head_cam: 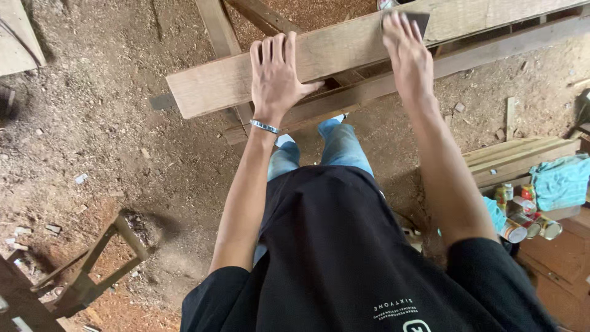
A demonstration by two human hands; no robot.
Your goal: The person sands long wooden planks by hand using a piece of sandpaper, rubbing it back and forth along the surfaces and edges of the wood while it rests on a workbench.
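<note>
Rough matt wood plank (344,52), dark sandpaper sheet (418,21), shiny metal bracelet (265,126).

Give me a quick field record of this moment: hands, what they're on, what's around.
left hand: left hand flat, fingers spread, pressing on the plank
right hand: right hand pressing a dark sanding pad on the same plank
wrist: metal bracelet on the left wrist
plank support: wooden frame beneath it
floor: dirt floor with sawdust and chips
right side: cans, teal cloth, stacked boards
lower left: wooden stool frame
</note>
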